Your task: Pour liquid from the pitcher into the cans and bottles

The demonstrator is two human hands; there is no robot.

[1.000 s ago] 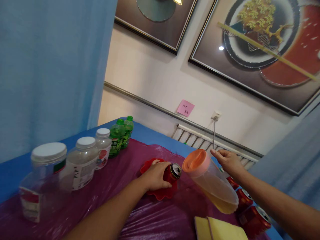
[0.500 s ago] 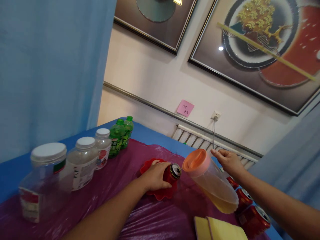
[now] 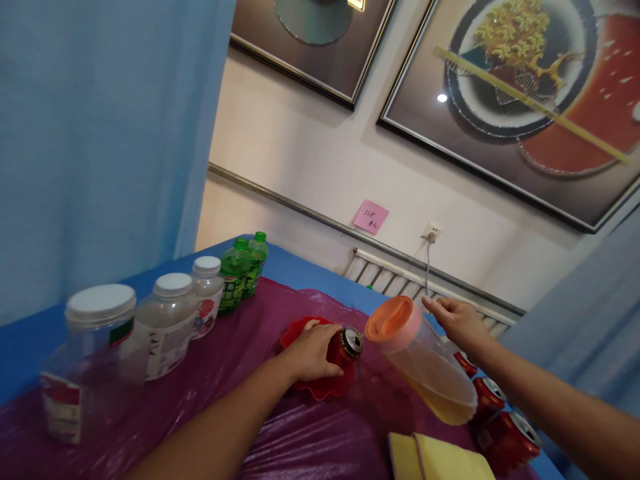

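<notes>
Fingers of your left hand (image 3: 307, 353) wrap around a red drink can (image 3: 339, 351), thumb on the near side, its top leaning towards the pitcher. You hold it over a scalloped red dish (image 3: 320, 390); your hand hides whether the can rests there. Your right hand (image 3: 457, 323) has its fingers curled in behind a translucent plastic pitcher (image 3: 430, 373), seemingly around its handle, which is mostly out of sight. You have the pitcher tipped, its orange lid (image 3: 394, 320) just beside the can's rim; whether they touch is unclear.

Judging by this, gripping both vessels and lining them up is done. You get no view of any stream between them, and the can's inside is hidden, so how much it contains is beyond telling. Amber liquid (image 3: 440, 400) lies low in the pitcher towards its base, so the pitcher is not emptied.

More red cans (image 3: 500, 443) stand to the pitcher's right, outside your grip, near a folded yellow cloth (image 3: 453, 458). Left of you, white-lidded jars (image 3: 167, 347) and green bottles (image 3: 234, 277) form a row on the bench (image 3: 295, 257).
</notes>
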